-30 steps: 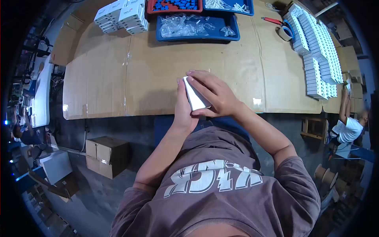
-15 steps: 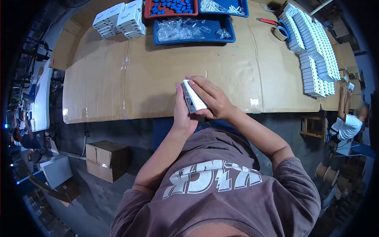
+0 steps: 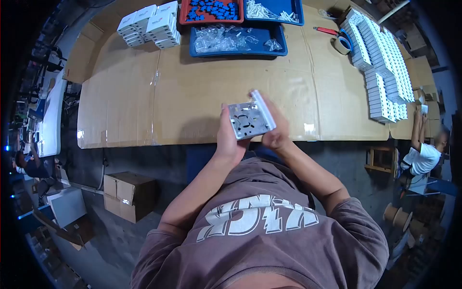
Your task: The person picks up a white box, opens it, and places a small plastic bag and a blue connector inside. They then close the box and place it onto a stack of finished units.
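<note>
My left hand (image 3: 230, 142) grips a shallow square grey box (image 3: 246, 120) by its left side and underside, just above the table's front edge. Dark cut-outs and small holes show on the face turned up to me. Along its right side a thin white plate (image 3: 263, 110) stands tilted up at an angle to that face. My right hand (image 3: 279, 126), smeared by motion, is closed around the plate from the right, its fingers partly hidden behind it.
Cardboard covers the table (image 3: 197, 91). At the back are a blue tray (image 3: 240, 54) of clear plastic bags, a red tray (image 3: 211, 21) of blue pieces and another blue tray (image 3: 276, 22) of white pieces. White boxes (image 3: 161, 29) are stacked left, more (image 3: 385, 72) right, near a tape roll (image 3: 342, 45).
The box has turned so its cut-out face shows toward me. The white plate and my right hand have moved right and swung up from lying against it.
</note>
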The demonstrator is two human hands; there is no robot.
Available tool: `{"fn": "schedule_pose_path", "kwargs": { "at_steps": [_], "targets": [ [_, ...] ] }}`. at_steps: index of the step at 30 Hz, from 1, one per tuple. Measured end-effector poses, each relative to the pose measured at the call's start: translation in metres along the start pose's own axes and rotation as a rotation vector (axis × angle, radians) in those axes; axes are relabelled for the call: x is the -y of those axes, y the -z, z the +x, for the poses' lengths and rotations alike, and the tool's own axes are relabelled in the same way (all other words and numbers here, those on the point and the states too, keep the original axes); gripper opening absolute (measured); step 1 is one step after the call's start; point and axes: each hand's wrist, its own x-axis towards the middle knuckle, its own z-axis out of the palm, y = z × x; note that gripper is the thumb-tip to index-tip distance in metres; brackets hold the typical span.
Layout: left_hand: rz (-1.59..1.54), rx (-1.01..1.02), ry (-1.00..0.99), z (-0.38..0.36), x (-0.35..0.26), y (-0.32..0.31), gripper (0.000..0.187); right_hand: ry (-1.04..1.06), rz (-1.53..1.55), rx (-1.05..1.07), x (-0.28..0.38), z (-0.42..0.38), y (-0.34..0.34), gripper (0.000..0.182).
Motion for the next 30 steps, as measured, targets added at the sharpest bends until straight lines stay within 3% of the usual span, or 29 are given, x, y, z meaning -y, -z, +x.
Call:
{"fn": "schedule_pose_path", "kwargs": {
  "at_steps": [3,4,7,8,12,15,16,20,23,24,27,30],
  "targets": [
    [0.019,0.164,0.02,0.016,0.003,0.026,0.066,-0.007,0.209,-0.282,-0.001,0.018,0.004,0.08],
    [-0.028,0.237,0.011,0.021,0.0,0.034,0.067,-0.09,0.319,-0.429,0.004,0.029,0.001,0.068],
    [-0.027,0.064,-0.185,0.031,-0.002,0.035,0.064,-0.597,0.757,-0.619,0.002,0.049,0.019,0.048],
    [-0.027,0.038,-0.205,0.031,-0.006,0.036,0.06,-0.735,0.818,-0.67,0.001,0.051,0.024,0.03],
    [0.358,0.063,-0.408,0.054,-0.012,0.077,0.057,-1.072,0.627,-0.486,-0.048,0.014,0.045,0.032],
    [0.803,0.131,-0.485,0.056,-0.029,0.105,0.066,-0.999,0.303,-0.316,-0.065,-0.004,0.052,0.047],
    [0.972,0.102,-0.575,0.05,-0.035,0.106,0.075,-1.042,0.069,-0.211,-0.07,-0.009,0.057,0.054],
    [1.516,0.048,-0.698,0.039,-0.054,0.123,0.085,-1.029,0.026,0.056,-0.069,0.001,0.069,0.054],
    [1.839,0.055,-0.876,0.042,-0.063,0.127,0.087,-0.717,-0.206,0.211,-0.088,-0.002,0.061,0.047],
    [1.828,0.017,-0.862,0.04,-0.062,0.123,0.084,-0.774,-0.239,0.283,-0.071,0.014,0.059,0.046],
    [1.845,0.047,-0.851,0.045,-0.061,0.121,0.081,-0.564,-0.356,0.403,-0.064,0.014,0.047,0.054],
    [1.836,0.074,-0.901,0.051,-0.059,0.117,0.079,-0.507,-0.415,0.486,-0.055,0.011,0.045,0.07]
  ]
}}
